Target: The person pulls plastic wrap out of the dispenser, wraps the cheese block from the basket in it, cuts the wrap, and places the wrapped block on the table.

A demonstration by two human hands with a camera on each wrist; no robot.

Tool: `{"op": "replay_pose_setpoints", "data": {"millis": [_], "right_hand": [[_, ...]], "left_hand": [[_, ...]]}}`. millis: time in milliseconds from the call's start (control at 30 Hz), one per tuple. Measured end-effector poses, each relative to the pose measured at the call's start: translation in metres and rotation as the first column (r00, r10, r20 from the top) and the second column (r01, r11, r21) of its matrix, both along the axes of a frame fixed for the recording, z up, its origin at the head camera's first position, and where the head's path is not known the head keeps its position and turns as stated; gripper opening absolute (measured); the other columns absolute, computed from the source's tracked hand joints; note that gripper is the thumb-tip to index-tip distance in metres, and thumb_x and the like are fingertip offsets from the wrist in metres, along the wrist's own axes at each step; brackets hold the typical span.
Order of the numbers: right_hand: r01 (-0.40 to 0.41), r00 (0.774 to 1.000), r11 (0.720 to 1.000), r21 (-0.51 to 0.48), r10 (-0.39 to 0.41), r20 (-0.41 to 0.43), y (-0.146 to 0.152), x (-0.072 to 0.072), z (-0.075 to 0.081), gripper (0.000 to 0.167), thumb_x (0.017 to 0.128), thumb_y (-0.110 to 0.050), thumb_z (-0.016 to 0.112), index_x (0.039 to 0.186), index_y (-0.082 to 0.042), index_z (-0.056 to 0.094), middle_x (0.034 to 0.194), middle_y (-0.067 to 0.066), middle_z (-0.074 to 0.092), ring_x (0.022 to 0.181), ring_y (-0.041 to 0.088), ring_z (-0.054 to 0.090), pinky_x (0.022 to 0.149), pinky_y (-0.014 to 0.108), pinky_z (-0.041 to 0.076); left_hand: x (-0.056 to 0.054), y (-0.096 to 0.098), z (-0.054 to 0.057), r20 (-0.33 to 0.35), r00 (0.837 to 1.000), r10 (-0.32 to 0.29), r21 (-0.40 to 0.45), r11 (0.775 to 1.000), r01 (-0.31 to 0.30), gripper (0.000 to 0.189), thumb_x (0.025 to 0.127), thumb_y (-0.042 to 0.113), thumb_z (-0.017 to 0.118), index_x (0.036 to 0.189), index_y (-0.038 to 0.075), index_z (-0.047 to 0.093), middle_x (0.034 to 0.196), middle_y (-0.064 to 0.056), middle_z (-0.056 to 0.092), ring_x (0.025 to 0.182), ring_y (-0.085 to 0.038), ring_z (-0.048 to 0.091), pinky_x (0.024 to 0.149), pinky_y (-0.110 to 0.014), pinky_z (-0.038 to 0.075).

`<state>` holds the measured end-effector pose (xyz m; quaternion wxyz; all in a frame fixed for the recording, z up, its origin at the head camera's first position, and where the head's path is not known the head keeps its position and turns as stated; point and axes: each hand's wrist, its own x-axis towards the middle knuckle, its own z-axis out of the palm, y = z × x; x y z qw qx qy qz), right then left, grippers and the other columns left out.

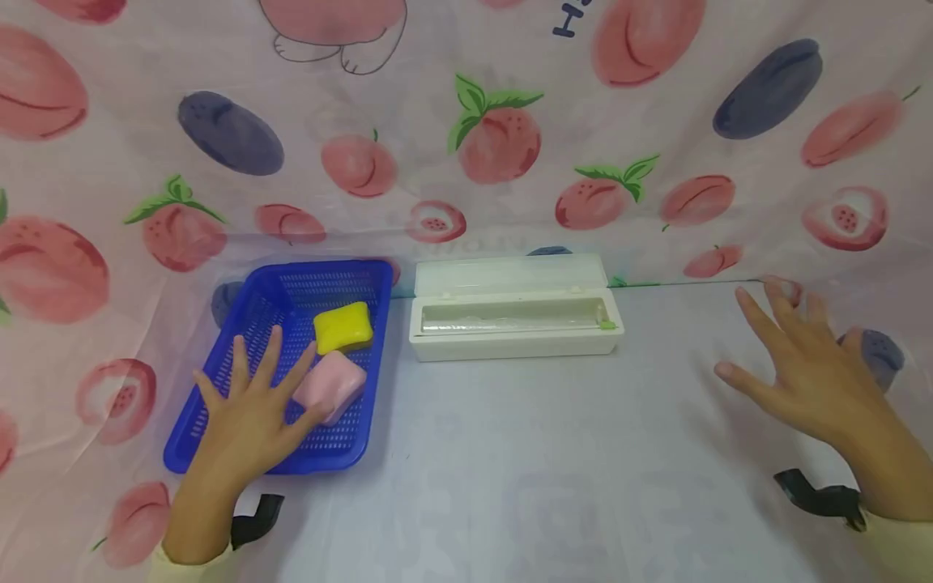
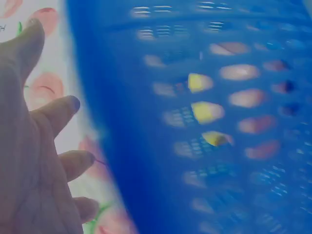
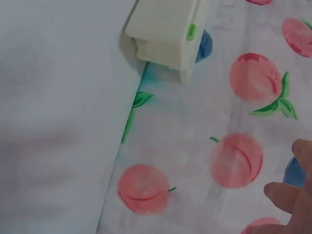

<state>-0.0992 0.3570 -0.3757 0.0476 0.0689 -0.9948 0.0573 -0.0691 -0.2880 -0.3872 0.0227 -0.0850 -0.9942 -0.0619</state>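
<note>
My left hand [image 1: 248, 425] hovers with spread fingers over the near left part of a blue plastic basket [image 1: 372, 380]. Inside the basket lie a yellow block [image 1: 342, 325] and a pink block [image 1: 335, 387], both like sponges or soap bars; the thumb overlaps the pink one in the head view. The left wrist view shows the fingers [image 2: 53, 114] beside the basket's slotted wall [image 2: 122, 136], with nothing held. Far right, my right hand [image 1: 809, 376] is raised with fingers apart and holds nothing. Between the hands stands a long white cling-film dispenser [image 1: 510, 346], its lid [image 1: 510, 275] raised.
A green slider [image 1: 607, 325] sits at the dispenser's right end. The white tabletop [image 1: 510, 453] spreads before it. Behind hangs a fruit-printed cloth [image 1: 408, 105]. Dark wrist-camera mounts [image 1: 820, 494] stick out near both sleeves.
</note>
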Motion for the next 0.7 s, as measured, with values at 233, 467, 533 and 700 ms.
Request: {"op": "replay_pose_setpoints", "data": {"millis": [233,467,533,700], "right_hand": [[-0.116,0.990,0.991,-0.065,0.110,-0.084,-0.043,-0.026,0.021,0.077,0.093,-0.055,0.068,0.156,-0.019,0.043,0.117,0.020,0.072,0.075,0.030,0.067,0.063,0.053,0.055],[-0.259,0.965,0.946,-0.196,0.263,-0.006,-0.103,-0.089,0.009,0.041,0.095,-0.041,0.072,0.123,-0.010,0.074,0.108,0.013,0.077,0.093,0.031,0.069,0.077,0.050,0.058],[-0.283,0.953,0.934,-0.219,0.300,0.048,-0.117,-0.110,-0.003,0.037,0.096,-0.038,0.071,0.120,-0.011,0.076,0.111,0.012,0.077,0.100,0.032,0.070,0.086,0.051,0.057],[-0.337,0.921,0.916,-0.216,0.369,0.128,-0.142,-0.147,-0.023,0.026,0.096,-0.033,0.071,0.108,-0.012,0.081,0.107,0.009,0.079,0.104,0.032,0.073,0.107,0.060,0.044]], "left_hand": [[-0.033,0.049,0.036,0.041,0.977,-0.207,0.023,0.978,0.207,0.056,0.104,0.044,0.055,0.149,0.012,0.053,0.155,-0.017,0.049,0.146,-0.043,0.040,0.117,-0.070,0.026],[-0.114,0.120,0.033,0.113,0.902,-0.417,0.168,0.903,0.396,0.031,0.103,0.018,0.061,0.128,0.002,0.068,0.125,-0.013,0.072,0.119,-0.032,0.066,0.107,-0.047,0.050],[-0.134,0.135,0.022,0.143,0.894,-0.424,0.220,0.894,0.389,0.030,0.103,0.018,0.060,0.127,0.003,0.069,0.124,-0.013,0.073,0.119,-0.031,0.067,0.106,-0.046,0.051],[-0.167,0.165,-0.009,0.178,0.894,-0.410,0.271,0.894,0.357,0.024,0.102,0.017,0.062,0.118,0.006,0.076,0.117,-0.008,0.076,0.116,-0.028,0.069,0.105,-0.042,0.052]]}}
